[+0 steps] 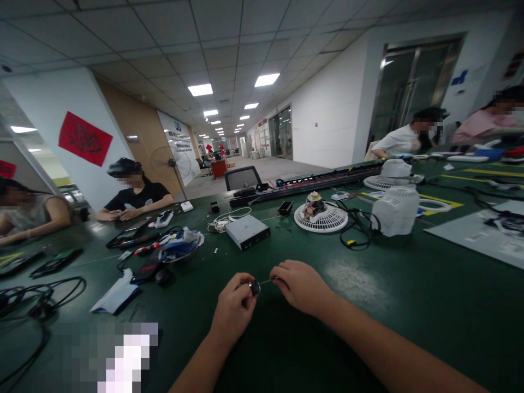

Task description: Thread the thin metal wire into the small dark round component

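Note:
Over the dark green table, my left hand (pixel 237 305) is closed on a small round part (pixel 254 287) with a shiny rim, held between thumb and fingers. Facing it, my right hand (pixel 301 286) has its fingers pressed together round a thin metal tool, whose shaft (pixel 266 281) points left to the part. The tool's other end is hidden in my right hand. Beyond both hands lies a grey box-shaped drive (pixel 248 231). A white fan grille (pixel 321 218) with a motor on top lies behind my right hand.
Behind the grille stands a white plastic housing (pixel 396 210) with black cables. A small black tray (pixel 285 207) lies near the drive. At left are a blue cloth (pixel 180 244), a black mouse (pixel 162 277) and a light blue packet (pixel 117 293). People sit across the table.

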A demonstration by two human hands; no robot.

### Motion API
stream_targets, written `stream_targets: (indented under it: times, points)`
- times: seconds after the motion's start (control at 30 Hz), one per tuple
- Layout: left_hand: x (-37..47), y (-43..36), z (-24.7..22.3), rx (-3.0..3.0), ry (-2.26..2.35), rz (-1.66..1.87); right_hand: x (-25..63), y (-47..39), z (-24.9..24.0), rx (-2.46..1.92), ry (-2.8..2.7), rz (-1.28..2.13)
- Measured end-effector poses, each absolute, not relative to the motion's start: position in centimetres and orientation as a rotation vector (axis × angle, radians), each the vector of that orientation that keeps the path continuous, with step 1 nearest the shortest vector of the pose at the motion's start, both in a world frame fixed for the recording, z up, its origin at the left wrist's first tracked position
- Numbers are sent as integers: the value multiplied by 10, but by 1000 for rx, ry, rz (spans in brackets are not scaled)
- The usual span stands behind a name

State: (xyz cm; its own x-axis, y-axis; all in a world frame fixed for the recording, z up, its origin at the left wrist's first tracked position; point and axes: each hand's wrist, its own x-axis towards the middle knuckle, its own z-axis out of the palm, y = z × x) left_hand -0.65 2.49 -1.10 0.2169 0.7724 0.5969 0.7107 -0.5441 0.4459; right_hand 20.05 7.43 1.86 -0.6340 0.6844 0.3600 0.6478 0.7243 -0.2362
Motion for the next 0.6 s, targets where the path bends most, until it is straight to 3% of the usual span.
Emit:
stream_targets:
  times: [0.6]
  points:
    - [-9,25,-13,2375,1497,1138,200,73,18,-1052,-2505,195]
